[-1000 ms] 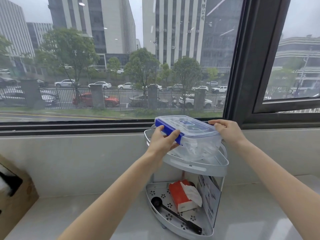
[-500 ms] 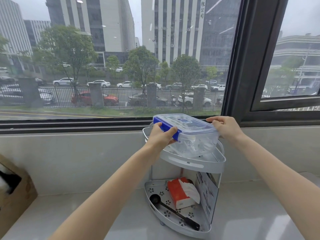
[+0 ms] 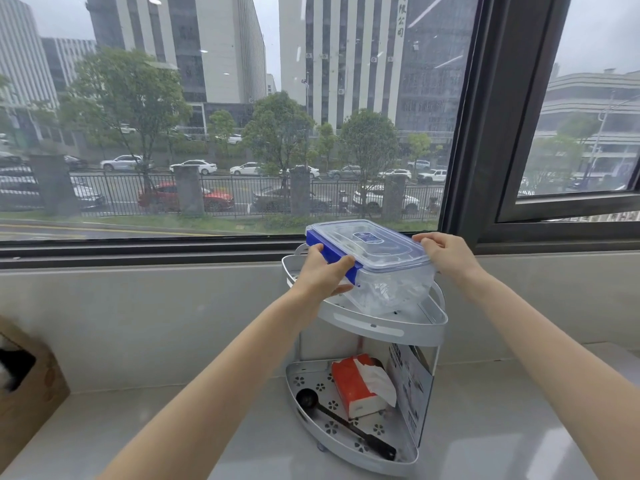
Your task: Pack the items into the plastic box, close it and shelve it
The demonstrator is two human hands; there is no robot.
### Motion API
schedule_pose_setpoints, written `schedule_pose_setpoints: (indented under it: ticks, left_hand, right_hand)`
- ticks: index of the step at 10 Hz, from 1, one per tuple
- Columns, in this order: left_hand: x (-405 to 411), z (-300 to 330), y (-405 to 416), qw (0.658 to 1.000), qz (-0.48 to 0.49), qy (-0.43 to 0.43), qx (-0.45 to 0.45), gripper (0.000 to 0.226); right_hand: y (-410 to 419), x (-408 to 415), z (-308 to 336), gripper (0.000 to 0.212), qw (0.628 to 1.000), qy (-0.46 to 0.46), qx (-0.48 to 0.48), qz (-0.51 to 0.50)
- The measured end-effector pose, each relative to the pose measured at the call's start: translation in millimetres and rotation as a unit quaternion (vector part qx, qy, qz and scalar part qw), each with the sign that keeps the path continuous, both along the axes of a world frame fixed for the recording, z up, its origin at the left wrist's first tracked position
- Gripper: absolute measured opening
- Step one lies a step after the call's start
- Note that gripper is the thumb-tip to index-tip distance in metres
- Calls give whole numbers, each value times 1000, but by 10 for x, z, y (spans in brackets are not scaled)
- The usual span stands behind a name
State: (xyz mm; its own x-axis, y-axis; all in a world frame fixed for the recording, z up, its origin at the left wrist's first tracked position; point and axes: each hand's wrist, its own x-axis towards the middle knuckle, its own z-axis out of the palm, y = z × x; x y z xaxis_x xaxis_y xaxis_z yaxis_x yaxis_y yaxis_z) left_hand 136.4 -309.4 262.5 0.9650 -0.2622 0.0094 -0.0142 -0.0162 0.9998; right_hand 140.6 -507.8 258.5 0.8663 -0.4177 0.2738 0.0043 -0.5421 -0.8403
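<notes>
Your left hand [image 3: 323, 273] gripped the plastic box [image 3: 377, 268] at its blue latch end, and your right hand [image 3: 446, 254] clasped the opposite end, holding it on or just above the top tier of the rack [image 3: 384, 329]. It looked light, stiff and slick; end grips suited it. The contents were unreadable through the walls, and whether it was touching the tier was unclear.

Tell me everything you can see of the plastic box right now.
The plastic box is clear and rectangular, its clear lid on, with a blue latch folded down at its left end. Something crinkled and transparent fills it. It tilts over the rack's top tier; whether it touches is unclear. The left hand grips the latch end, the right hand the other.
</notes>
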Motion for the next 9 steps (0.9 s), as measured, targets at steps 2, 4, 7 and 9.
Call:
schedule_pose_setpoints:
  ticks: [2, 4, 7, 9]
  left_hand:
    - [4, -23, 39, 1000, -3, 11, 5, 43]
    - [-3, -31, 67, 999, -7, 40, 2, 39]
    - [21, -41, 138, 991, -21, -27, 129, 52]
    - [-100, 129, 289, 958, 18, -140, 249, 52]
  right_hand:
    - [155, -145, 77, 38, 999, 26, -20, 8]
    - [247, -233, 108, 45, 999, 18, -35, 11]
    - [310, -284, 99, 56, 997, 40, -65, 7]
    - [387, -363, 219, 64, 978, 91, -187, -11]
